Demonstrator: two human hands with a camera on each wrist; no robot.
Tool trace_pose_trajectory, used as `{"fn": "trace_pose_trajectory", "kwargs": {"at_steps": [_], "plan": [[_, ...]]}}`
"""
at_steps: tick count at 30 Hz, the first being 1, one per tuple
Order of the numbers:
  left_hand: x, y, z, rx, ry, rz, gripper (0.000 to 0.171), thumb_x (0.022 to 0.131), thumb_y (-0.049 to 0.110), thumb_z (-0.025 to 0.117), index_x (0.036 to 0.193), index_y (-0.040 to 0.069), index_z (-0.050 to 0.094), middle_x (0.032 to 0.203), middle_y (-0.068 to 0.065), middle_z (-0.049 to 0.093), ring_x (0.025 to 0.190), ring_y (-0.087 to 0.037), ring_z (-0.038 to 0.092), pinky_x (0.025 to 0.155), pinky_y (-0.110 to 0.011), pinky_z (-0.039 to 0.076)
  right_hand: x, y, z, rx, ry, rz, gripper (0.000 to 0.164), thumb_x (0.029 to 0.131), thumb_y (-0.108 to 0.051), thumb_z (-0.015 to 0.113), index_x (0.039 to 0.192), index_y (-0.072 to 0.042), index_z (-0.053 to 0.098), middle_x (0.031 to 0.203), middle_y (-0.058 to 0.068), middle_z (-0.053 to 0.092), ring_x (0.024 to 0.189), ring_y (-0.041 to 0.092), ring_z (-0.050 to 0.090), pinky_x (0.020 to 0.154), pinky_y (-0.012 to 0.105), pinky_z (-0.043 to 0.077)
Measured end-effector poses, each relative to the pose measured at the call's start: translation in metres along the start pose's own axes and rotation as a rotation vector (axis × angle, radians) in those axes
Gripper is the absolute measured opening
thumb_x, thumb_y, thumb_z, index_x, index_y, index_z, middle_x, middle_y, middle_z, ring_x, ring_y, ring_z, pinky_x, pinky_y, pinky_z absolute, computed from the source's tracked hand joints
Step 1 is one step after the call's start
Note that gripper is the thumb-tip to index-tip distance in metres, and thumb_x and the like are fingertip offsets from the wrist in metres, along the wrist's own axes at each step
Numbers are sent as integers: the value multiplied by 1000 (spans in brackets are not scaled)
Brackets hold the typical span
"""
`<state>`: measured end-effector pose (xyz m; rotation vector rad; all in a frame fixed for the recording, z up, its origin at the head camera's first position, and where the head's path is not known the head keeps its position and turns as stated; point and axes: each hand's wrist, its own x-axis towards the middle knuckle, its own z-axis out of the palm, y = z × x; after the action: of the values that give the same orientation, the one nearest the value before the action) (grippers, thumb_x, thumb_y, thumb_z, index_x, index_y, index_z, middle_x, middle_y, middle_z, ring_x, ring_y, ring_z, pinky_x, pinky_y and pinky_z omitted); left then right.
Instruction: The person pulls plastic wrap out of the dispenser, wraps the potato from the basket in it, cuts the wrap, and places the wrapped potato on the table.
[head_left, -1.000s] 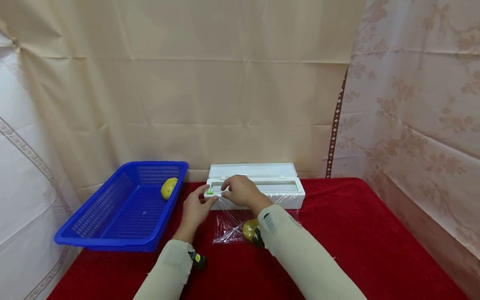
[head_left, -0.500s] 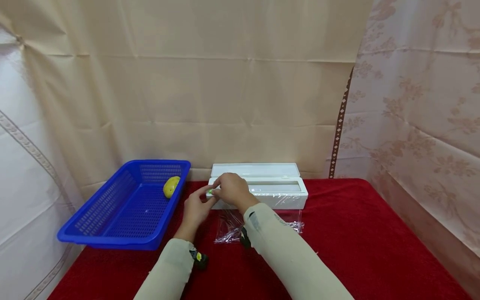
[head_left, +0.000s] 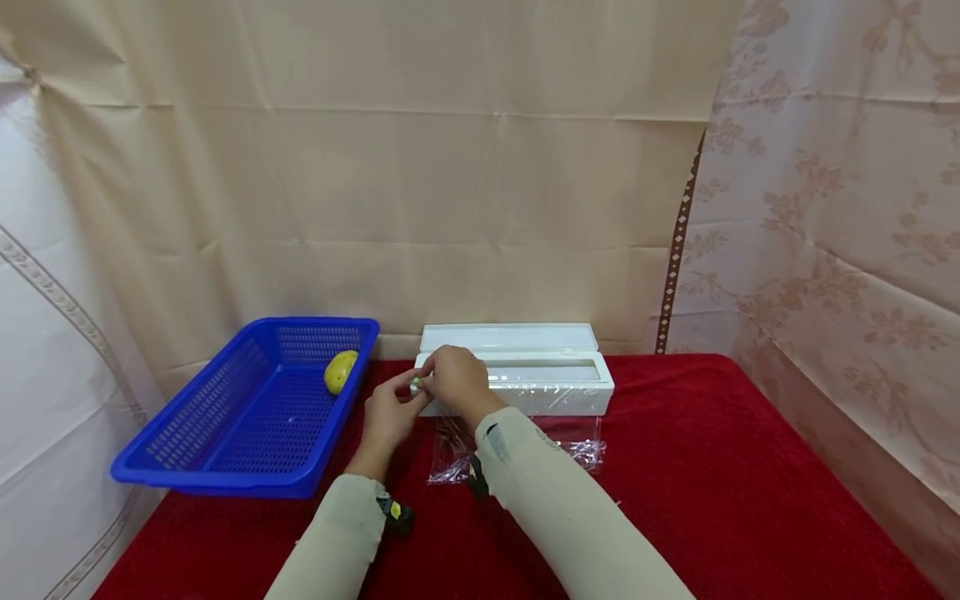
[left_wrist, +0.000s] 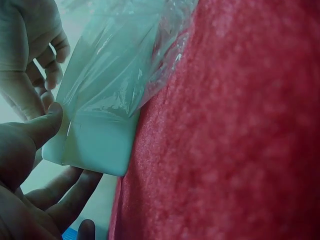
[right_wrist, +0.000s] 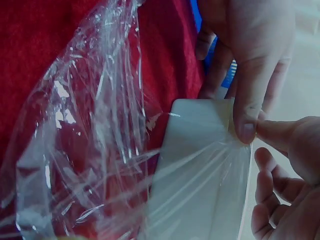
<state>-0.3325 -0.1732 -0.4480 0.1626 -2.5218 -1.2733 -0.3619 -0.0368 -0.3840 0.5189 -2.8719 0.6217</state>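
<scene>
A white cling film dispenser (head_left: 558, 403) lies on the table with its lid raised behind. My left hand (head_left: 387, 414) grips its left end; in the left wrist view the thumb (left_wrist: 49, 122) lies on the front top edge and fingers reach around the end. My right hand (head_left: 459, 383) is beside it, pinching the small green slide cutter (head_left: 415, 382) at the same corner. Clear cling film (right_wrist: 100, 165) hangs over the dispenser's front onto the cloth, creased towards that corner in the right wrist view. At that view's bottom edge, a sliver of something yellow shows under the film.
To the left stands a blue plastic basket (head_left: 217, 481) with a yellow fruit (head_left: 341, 372) against its right wall. Red cloth (head_left: 720, 467) covers the table. A beige curtain (head_left: 480, 183) hangs right behind the dispenser.
My right hand has moved left along the dispenser to its left corner, meeting the left hand. The yellow fruit under the film is now hidden behind the right sleeve in the head view.
</scene>
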Motion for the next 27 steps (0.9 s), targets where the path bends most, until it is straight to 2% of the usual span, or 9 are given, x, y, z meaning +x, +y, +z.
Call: {"fn": "trace_pose_trajectory", "kwargs": {"at_steps": [5, 12, 21, 27], "plan": [[0, -2, 0, -13, -2, -10, 47, 86, 39, 85, 130, 29, 73, 129, -3, 74, 105, -22, 74, 85, -40, 59, -2, 1, -2, -63, 30, 7, 7, 88, -39, 82, 92, -33, 83, 102, -11, 78, 97, 19, 71, 83, 46, 53], [-1, -2, -2, -10, -6, 0, 47, 88, 33, 84, 133, 24, 72, 131, -9, 72, 108, -26, 74, 83, -40, 60, -2, 1, -4, -91, 1, 5, 7, 89, -40, 79, 90, -33, 82, 98, -12, 78, 96, 20, 71, 84, 45, 51], [-1, 1, -2, 12, -12, -30, 48, 89, 38, 83, 134, 30, 71, 135, -6, 70, 109, -24, 73, 84, -41, 58, -8, 4, -12, -180, 28, -10, 7, 89, -41, 79, 91, -35, 82, 99, -11, 78, 96, 23, 70, 84, 45, 51], [-1, 2, -2, 24, -11, -28, 48, 88, 40, 83, 134, 32, 71, 134, -3, 71, 107, -24, 73, 77, -33, 55, -8, 10, -13, -207, 35, -17, 9, 90, -43, 78, 91, -35, 83, 100, -9, 78, 96, 25, 70, 83, 45, 51]]}}
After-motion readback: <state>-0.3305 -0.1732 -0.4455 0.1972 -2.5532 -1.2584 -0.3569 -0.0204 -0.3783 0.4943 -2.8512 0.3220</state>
